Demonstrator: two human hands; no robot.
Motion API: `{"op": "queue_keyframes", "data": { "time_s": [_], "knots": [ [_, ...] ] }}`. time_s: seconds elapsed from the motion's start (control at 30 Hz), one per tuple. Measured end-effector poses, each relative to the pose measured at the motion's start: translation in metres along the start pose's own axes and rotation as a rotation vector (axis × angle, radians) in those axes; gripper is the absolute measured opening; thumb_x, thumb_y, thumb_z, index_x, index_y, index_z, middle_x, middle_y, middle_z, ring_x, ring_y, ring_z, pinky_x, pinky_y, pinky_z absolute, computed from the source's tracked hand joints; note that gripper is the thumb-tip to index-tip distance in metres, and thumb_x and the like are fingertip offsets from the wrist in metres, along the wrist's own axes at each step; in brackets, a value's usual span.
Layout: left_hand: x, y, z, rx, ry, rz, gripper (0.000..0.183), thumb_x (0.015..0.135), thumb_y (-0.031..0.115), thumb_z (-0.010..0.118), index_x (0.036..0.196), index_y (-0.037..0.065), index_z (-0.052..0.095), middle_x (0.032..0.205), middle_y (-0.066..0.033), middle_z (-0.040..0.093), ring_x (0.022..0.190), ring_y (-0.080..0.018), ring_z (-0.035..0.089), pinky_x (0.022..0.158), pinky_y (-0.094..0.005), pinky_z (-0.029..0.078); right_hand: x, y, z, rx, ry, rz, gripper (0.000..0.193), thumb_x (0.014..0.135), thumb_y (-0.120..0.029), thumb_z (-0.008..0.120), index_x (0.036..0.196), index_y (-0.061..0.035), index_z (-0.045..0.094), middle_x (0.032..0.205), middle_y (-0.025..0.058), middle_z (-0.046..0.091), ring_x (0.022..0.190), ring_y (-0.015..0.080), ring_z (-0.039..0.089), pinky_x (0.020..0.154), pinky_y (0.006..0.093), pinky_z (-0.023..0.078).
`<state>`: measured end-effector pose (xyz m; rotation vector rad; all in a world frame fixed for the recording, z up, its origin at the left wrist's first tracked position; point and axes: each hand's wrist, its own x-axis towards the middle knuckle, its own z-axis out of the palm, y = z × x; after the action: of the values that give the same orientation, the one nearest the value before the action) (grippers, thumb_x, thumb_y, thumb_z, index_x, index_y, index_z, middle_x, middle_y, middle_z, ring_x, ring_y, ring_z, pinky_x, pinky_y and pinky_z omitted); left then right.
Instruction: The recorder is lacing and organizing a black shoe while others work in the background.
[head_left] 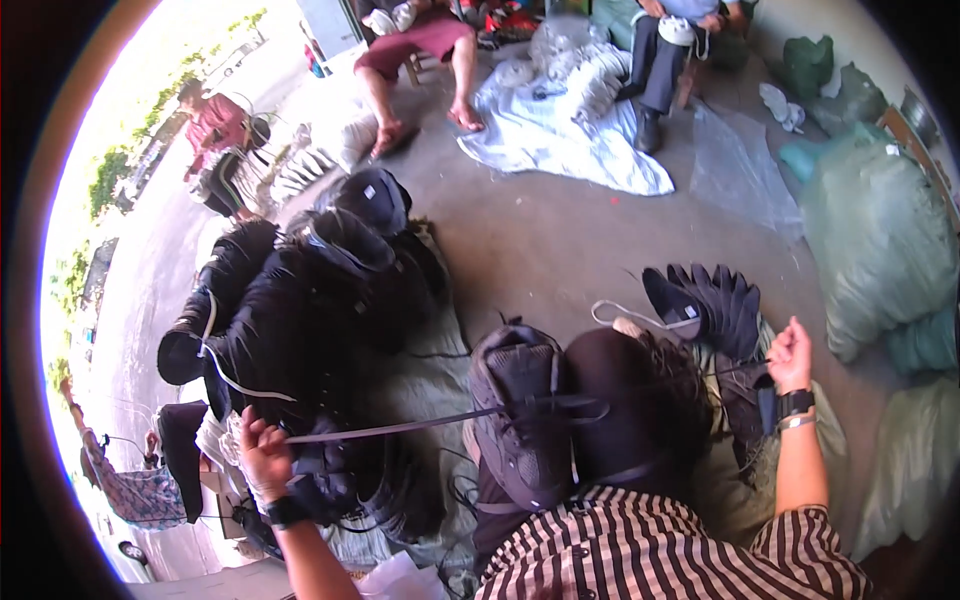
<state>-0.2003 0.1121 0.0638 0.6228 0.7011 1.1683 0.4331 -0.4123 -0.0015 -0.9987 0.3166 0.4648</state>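
A dark grey shoe upper (515, 420) rests on my lap, its toe toward me. Through its upper part runs a long flat grey shoelace (390, 432), stretched out to both sides. My left hand (265, 455) is closed on the lace at the left, beside the pile of black shoe uppers (290, 310). Far out to the right, my raised right hand (790, 355) pinches the lace's other, thinner-looking end. A stack of nested dark uppers (705, 310) lies just left of that hand, with a pale cord at it.
Pale sacking (435, 385) lies beneath the left pile. Bulging green sacks (880, 240) stand along the right side. Beyond, a white sheet (560, 150) bears a heap of pale items. Several people sit around at work, two at the back and others (215, 130) at the left.
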Motion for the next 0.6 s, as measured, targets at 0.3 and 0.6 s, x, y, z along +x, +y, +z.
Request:
{"op": "queue_keyframes", "data": {
  "time_s": [0.3, 0.6],
  "knots": [
    [-0.092, -0.115, 0.161, 0.912, -0.278, 0.169, 0.031, 0.094, 0.028, 0.054, 0.088, 0.001, 0.068, 0.071, 0.0025, 0.050, 0.056, -0.0037, 0.039, 0.048, -0.0199, 0.030, -0.074, 0.076, 0.134, -0.715, -0.416, 0.085, 0.025, 0.089, -0.025, 0.060, 0.097, -0.0019, 0.066, 0.078, 0.0052, 0.066, 0.054, 0.0064, 0.054, 0.045, 0.0187, 0.041],
    [-0.132, -0.171, 0.242, 1.832, -1.097, 0.802, 0.023, 0.064, 0.018, 0.077, 0.085, 0.013, 0.069, 0.077, -0.0001, 0.057, 0.076, -0.0197, 0.055, 0.065, -0.0312, 0.049, -0.168, 0.121, 0.235, -1.088, -1.200, -0.369, 0.029, 0.077, -0.012, 0.070, 0.104, -0.0007, 0.064, 0.093, 0.0142, 0.067, 0.074, 0.0206, 0.062, 0.070, 0.0303, 0.050]
  ]
}}
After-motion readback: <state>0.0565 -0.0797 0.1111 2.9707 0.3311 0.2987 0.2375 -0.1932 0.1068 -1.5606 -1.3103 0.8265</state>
